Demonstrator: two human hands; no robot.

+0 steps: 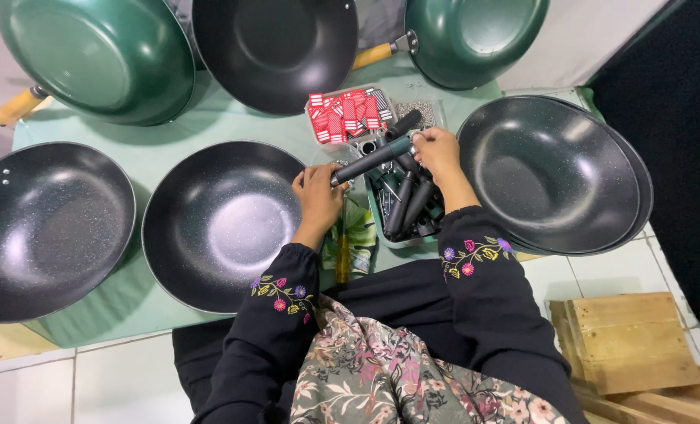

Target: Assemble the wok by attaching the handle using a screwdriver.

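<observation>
My left hand (318, 196) grips the near end of a long dark pan handle (372, 159) and rests against the rim of a black speckled wok (222, 224) that has no handle. My right hand (438, 151) holds the far, teal-tipped end of the same handle, fingers pinched at its tip. Beneath the hands a small tray (381, 224) holds several more dark handles (409, 206). A yellow-handled screwdriver (342, 255) lies on the table near my left wrist.
Clear containers with red-and-white tags (348, 114) and small screws (422, 110) sit behind my hands. Black woks stand at left (47, 228) and stacked at right (550, 173); green-backed pans (98, 59) line the far edge. A wooden crate (625, 341) sits on the floor at right.
</observation>
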